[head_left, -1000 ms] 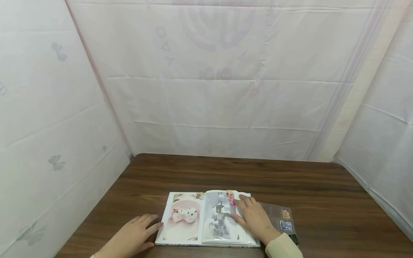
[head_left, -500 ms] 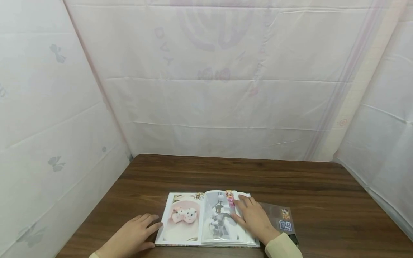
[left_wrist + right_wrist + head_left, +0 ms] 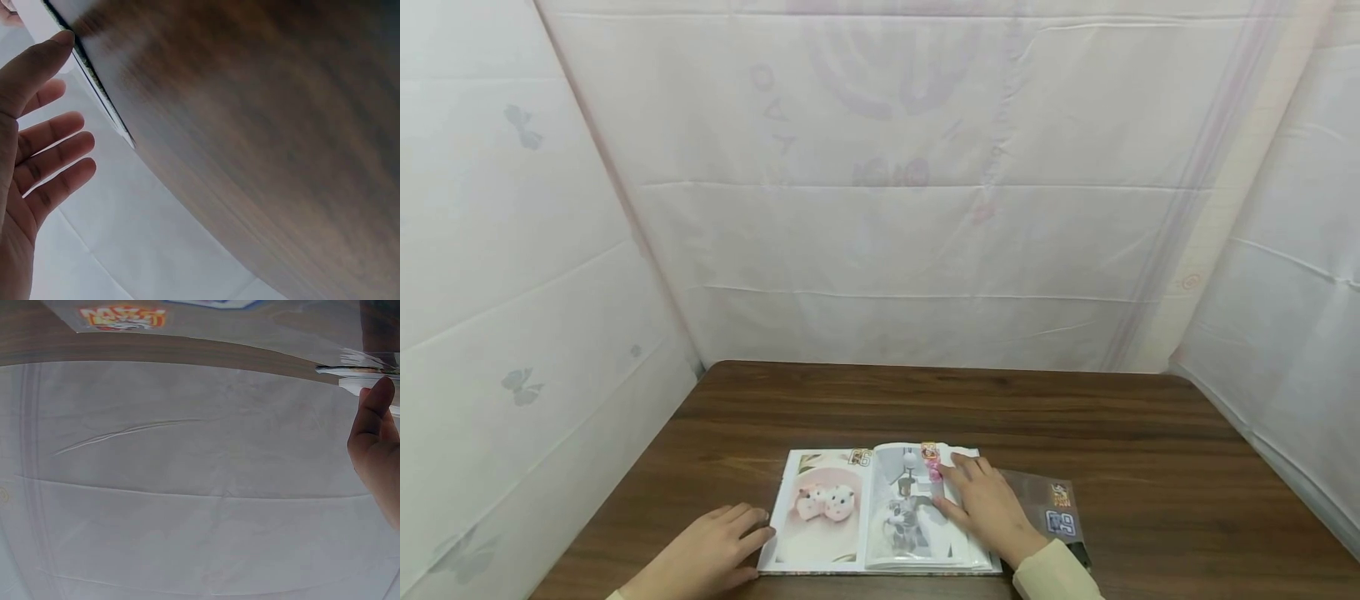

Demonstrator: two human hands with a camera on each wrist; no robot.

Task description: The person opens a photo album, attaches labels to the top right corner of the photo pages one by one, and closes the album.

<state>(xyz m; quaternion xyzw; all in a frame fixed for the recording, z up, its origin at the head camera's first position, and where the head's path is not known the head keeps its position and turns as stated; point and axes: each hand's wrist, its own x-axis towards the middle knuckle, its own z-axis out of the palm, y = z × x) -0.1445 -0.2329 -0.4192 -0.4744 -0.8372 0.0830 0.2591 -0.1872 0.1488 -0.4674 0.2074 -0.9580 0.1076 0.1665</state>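
Note:
An open photo album (image 3: 784,533) lies near the table's front edge. Its left page carries a photo (image 3: 820,542) of two pink, animal-faced items on a pink dish. A greyish photo in a shiny sleeve (image 3: 898,521) covers much of the right page, with a small sticker (image 3: 930,451) at its top. My left hand (image 3: 711,546) lies by the album's left edge; in the left wrist view the thumb (image 3: 37,65) touches that edge and the fingers are loosely extended. My right hand (image 3: 996,512) rests on the right page, fingers spread. The right wrist view shows only part of that hand (image 3: 375,437).
A clear plastic sheet (image 3: 1033,492) with an orange sticker (image 3: 1061,495) and a blue one (image 3: 1060,523) lies right of the album, partly under my right forearm. The dark wooden table (image 3: 880,400) is enclosed by white printed cloth (image 3: 865,250).
The head view has shifted slightly, so everything sits a little further left. Both hands and the album keep the same places relative to each other.

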